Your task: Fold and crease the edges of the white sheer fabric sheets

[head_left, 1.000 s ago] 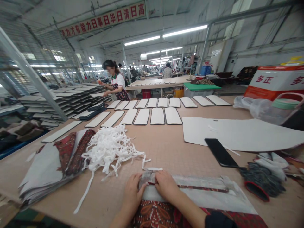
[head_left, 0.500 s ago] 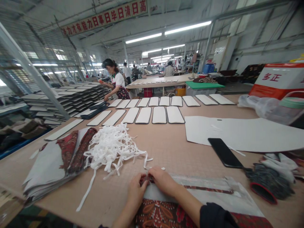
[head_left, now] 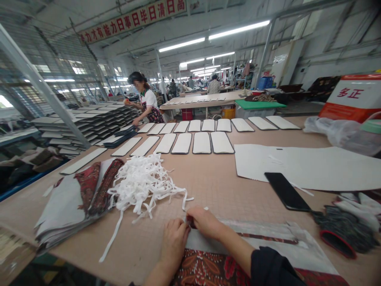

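Surface: tan worktable, open room ahead, white tape strips just left.
Hands: my left hand and right hand pressed together, pinching the end of red patterned fabric.
Fabric: white-backed, soft, lying at the table's near edge.

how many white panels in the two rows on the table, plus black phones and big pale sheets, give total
White dark-edged panels: 17
Black rectangular phone: 1
Large pale sheet: 1
Total: 19
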Action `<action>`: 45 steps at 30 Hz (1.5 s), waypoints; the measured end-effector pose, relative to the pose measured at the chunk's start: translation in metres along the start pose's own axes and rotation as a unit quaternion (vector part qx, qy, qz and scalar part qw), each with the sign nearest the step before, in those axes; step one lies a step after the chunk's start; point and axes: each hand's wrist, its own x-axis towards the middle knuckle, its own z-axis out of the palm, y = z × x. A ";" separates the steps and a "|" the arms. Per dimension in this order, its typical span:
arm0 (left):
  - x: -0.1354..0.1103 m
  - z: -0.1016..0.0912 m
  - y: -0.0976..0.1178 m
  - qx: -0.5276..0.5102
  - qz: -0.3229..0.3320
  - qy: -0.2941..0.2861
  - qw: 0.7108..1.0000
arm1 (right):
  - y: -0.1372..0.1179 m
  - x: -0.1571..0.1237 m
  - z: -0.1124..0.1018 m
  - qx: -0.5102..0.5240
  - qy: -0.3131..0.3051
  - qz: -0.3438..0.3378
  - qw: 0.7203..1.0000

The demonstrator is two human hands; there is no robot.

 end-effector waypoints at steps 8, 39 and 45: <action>-0.003 0.003 -0.002 0.020 0.036 -0.007 0.999 | 0.000 0.007 -0.002 -0.040 -0.026 -0.024 0.999; -0.003 0.001 -0.001 0.070 0.115 -0.016 0.991 | -0.024 0.015 -0.002 -0.132 -0.033 0.075 0.988; 0.004 0.001 -0.010 0.035 0.164 -0.020 0.986 | -0.023 -0.031 0.002 -0.223 0.027 0.009 0.974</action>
